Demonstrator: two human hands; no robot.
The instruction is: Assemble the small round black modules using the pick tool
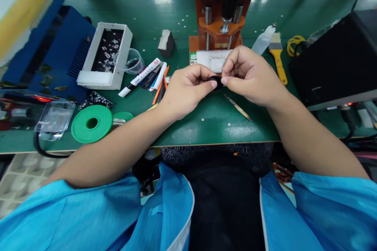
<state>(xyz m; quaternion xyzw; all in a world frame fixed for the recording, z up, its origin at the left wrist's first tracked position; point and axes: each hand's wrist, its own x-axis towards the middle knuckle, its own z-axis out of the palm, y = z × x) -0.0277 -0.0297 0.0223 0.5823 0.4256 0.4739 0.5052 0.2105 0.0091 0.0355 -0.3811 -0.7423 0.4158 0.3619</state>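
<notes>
Between my two hands is a small round black part (217,81), its kind too small to make out. My left hand (190,90) grips it with the thumb on top and the fingers curled beneath. My right hand (249,76) pinches thumb and forefinger together at the part's right edge; whatever sits in that pinch is hidden. Just below the hands, a thin tool with a pale handle (240,110) lies on the green bench (188,133). Behind them, a white block (210,59) rests at the base of an orange press (225,23).
Left of my hands lie a marker (141,76), other pens, a clear cup (134,62), a white tray (125,47) of small parts and a green spool (91,123). To the right are a bottle (263,40), a yellow brush (278,60) and a black box (332,55).
</notes>
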